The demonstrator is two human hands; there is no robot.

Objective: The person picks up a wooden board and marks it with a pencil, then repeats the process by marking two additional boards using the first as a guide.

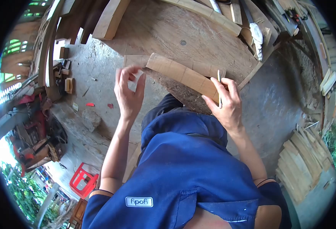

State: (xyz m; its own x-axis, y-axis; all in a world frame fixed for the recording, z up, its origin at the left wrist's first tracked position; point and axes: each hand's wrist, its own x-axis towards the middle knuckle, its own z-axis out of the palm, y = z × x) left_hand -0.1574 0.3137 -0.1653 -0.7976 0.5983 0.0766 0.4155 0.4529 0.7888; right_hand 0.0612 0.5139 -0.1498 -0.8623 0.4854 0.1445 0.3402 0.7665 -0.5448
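A wooden board [183,74] with bark along its near edge lies aslant at the edge of the workbench, above my lap. My right hand [228,99] grips its right end, thumb on the near side. A thin, pale, pencil-like stick [219,86] is tucked between the fingers of that hand. Off the board's left end, my left hand [129,91] is raised with nothing in it, its fingers curled but apart and slightly blurred. Behind the board, a second wooden strip [208,68] with dark cross lines is partly covered.
The wooden workbench [156,30] carries a thick beam [112,19] at left, a long strip [202,13] and a saw with a white-wrapped handle [256,36]. A red plastic stool [83,179] stands lower left. Stacked planks [303,164] lie at right, machinery [38,133] at left.
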